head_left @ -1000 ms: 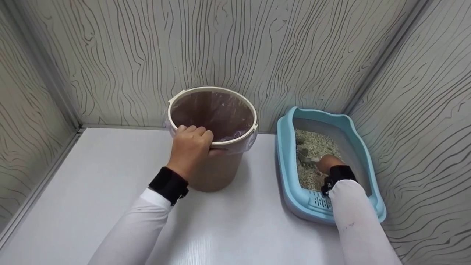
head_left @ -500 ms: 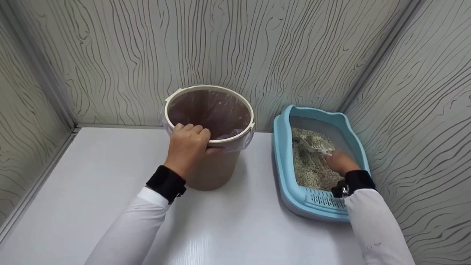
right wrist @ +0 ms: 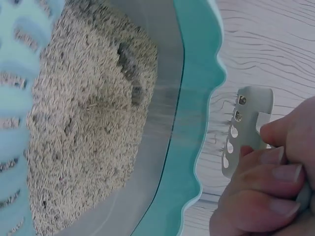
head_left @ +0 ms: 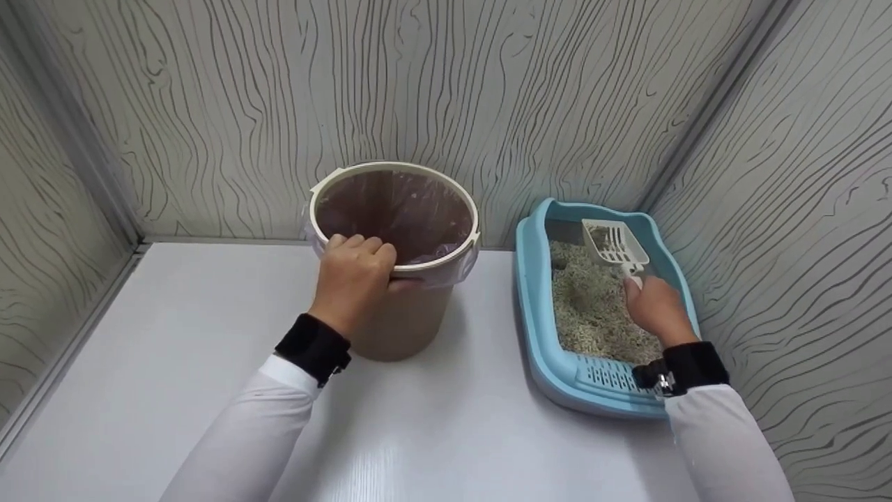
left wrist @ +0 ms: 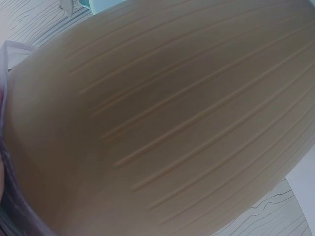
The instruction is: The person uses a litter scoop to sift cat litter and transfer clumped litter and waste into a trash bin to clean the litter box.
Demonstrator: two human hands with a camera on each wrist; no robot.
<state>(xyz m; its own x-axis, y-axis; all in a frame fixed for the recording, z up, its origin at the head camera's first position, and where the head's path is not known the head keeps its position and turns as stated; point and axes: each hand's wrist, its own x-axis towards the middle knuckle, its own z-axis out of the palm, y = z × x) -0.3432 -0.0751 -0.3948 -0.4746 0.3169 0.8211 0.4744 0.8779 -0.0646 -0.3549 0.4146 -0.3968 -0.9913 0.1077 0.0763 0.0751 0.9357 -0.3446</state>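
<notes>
My left hand (head_left: 354, 277) grips the near rim of a brown trash bin (head_left: 408, 321), which is lined with a clear plastic bag (head_left: 446, 275). In the left wrist view the ribbed side of the bin (left wrist: 187, 118) fills most of the picture. At the right, my right hand (head_left: 655, 307) holds a white slotted litter scoop (head_left: 617, 240) by its handle, over a blue litter box (head_left: 533, 293). A small dark clump lies at the left of the scoop. Pale litter (right wrist: 93, 118) covers the floor of the box, with a few darker bits in it.
Bin and litter box stand on a white surface (head_left: 209, 348), a narrow gap between them. Wood-patterned panels (head_left: 237, 104) rise behind and on both sides. A slotted step (head_left: 613, 376) forms the near end of the litter box.
My right hand has raised the scoop out of the litter, moving it up and slightly right, and loose litter has fallen from it. The left hand keeps its grip on the bin.
</notes>
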